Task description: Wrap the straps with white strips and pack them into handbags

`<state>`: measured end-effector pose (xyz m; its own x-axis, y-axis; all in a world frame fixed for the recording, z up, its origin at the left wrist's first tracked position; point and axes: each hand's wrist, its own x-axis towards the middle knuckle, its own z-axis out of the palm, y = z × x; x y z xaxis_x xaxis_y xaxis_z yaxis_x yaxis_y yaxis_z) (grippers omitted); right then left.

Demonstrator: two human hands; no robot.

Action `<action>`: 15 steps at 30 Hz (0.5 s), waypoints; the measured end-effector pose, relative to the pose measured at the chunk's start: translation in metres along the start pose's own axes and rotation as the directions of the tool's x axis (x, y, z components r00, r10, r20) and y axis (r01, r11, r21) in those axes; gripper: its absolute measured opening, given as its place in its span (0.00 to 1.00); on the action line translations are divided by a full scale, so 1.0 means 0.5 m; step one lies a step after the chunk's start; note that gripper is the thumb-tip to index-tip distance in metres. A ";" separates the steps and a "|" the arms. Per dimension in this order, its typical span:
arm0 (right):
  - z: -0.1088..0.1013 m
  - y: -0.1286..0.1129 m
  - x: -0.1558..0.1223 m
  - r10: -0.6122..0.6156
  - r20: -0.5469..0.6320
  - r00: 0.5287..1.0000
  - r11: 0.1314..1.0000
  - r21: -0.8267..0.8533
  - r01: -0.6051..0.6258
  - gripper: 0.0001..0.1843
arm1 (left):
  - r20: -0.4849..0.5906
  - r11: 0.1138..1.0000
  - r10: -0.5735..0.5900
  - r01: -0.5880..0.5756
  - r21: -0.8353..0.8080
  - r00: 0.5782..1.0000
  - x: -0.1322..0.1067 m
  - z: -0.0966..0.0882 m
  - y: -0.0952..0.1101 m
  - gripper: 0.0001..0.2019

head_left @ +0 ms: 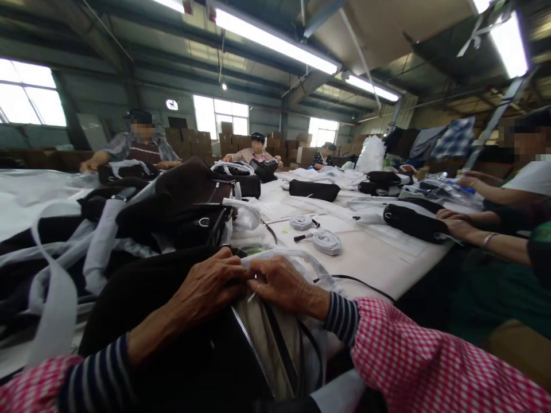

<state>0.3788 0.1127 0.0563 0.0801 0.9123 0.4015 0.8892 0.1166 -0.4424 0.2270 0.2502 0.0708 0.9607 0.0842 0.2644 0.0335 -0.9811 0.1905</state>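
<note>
Where a black fabric bag (pixel 185 355) gapes along its silver metal zipper (pixel 248 335), the left hand (pixel 213 276) and right hand (pixel 282 282) meet.
Both pinch the bag's upper edge.

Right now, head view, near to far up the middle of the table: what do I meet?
Black zippered bag → nearer white-wrapped coil → farther white-wrapped coil → dark bag lying on the table → person in a dark patterned top → window behind.

A black, apparently cloth bag (pixel 185 355) lies nearest, unzipped, its beige lining (pixel 260 332) showing.
</note>
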 end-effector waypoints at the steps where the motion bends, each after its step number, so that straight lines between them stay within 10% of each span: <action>1: -0.009 0.000 0.000 0.022 0.000 1.000 0.998 0.057 -0.022 0.02 | -0.026 0.999 -0.034 0.033 -0.016 0.999 -0.004 0.008 -0.003 0.08; 10: -0.082 0.008 -0.030 0.151 0.219 0.964 0.925 0.312 -0.215 0.08 | -0.072 0.969 -0.235 0.228 -0.094 0.969 -0.017 0.015 0.001 0.07; 15: -0.106 -0.039 -0.013 0.137 0.271 0.953 0.983 0.081 -0.165 0.13 | -0.180 0.960 -0.281 0.280 -0.028 0.943 -0.030 0.027 0.022 0.07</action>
<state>0.3846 0.0837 0.1047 0.0764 0.9916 0.1047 0.8242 -0.0037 -0.5662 0.2168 0.2358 0.0561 0.8468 0.3860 0.3658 0.2937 -0.9129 0.2834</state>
